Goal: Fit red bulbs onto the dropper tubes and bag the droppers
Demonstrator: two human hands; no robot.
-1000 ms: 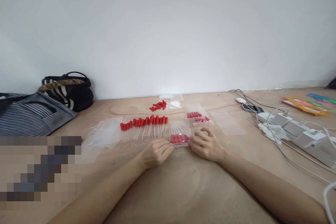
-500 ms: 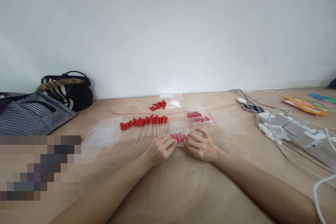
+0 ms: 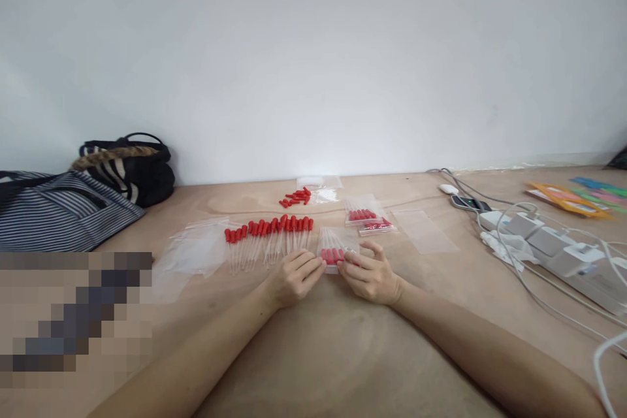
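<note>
A clear zip bag with several red-capped droppers lies between my hands, caps toward me. My left hand pinches its near left corner, fingers curled. At the near right edge, my right hand grips the bag between thumb and fingers. Left of the bag, a row of loose droppers with red bulbs lies on the table, clear stems pointing toward me. Two filled bags overlap beyond my right hand. Loose red caps are piled farther back, beside clear tubes.
Flat clear bags are stacked at the left, and another bag lies at the right. A power strip with chargers and cables stands far right. Striped bags sit at the left, near the wall.
Both hands have shifted slightly left. The bag between them now lies a little straighter, with its right edge more exposed.
</note>
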